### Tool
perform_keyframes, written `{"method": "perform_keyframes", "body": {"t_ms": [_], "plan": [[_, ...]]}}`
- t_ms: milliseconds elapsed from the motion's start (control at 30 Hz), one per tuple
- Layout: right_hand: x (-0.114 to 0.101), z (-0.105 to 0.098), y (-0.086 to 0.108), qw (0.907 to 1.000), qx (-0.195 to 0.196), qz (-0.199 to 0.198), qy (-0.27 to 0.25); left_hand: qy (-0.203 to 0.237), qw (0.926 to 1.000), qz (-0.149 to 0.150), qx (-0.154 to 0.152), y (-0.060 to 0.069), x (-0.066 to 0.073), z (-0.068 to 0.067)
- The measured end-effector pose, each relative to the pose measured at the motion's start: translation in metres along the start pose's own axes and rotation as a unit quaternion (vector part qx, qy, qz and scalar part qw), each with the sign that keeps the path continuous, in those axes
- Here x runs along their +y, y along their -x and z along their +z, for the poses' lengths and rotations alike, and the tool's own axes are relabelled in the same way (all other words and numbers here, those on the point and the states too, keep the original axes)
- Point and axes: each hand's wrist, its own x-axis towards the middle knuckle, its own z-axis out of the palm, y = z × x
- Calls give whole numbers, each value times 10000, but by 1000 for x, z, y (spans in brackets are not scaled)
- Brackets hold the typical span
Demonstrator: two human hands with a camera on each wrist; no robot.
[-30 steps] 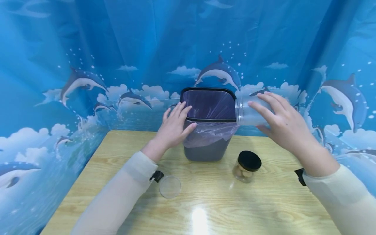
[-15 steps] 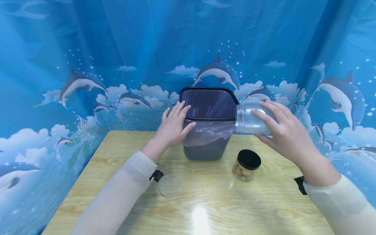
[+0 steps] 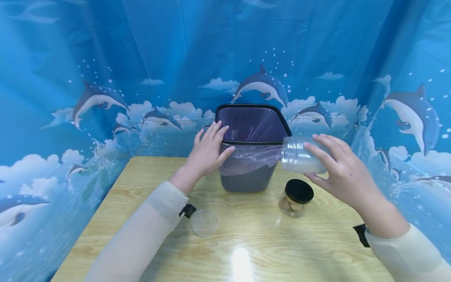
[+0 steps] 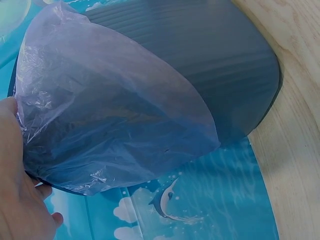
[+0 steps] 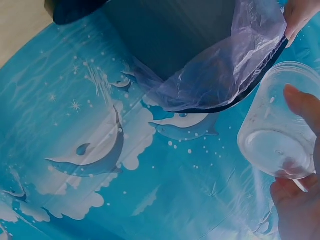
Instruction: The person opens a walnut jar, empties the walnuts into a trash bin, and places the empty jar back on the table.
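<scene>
A grey trash bin (image 3: 246, 182) with a black rim stands upright at the back of the table, lined with a thin purple plastic bag (image 3: 243, 158). At the bin's left corner my left hand (image 3: 208, 150) holds the rim, thumb on the front and fingers across the edge. My right hand (image 3: 347, 174) grips a clear plastic jar (image 3: 303, 154), tilted sideways, its lidless mouth toward the bin. The right wrist view shows the jar (image 5: 272, 120) transparent, with nothing clearly visible inside. Below it, a small black-lidded jar (image 3: 296, 199) with pale brown pieces inside stands on the table.
A clear round lid (image 3: 204, 223) lies on the wooden table (image 3: 260, 246), close to my left wrist. Behind the table and at both sides hangs a blue curtain (image 3: 169, 58) printed with dolphins.
My right hand and the clear jar have moved down, away from the bin's opening to beside its front right corner. My left hand has stayed on the rim.
</scene>
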Motion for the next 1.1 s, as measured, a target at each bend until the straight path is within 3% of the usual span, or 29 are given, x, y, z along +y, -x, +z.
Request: {"method": "perform_keyframes", "body": {"t_ms": [267, 767, 1100], "plan": [[-3, 3, 14, 9994, 260, 41, -208, 3, 10000, 12, 39, 0, 0, 1], [-6, 18, 37, 9930, 376, 308, -1080, 11, 10000, 45, 16, 0, -1, 1], [-13, 31, 49, 9889, 384, 566, -1320, 43, 10000, 74, 44, 0, -1, 1]]}}
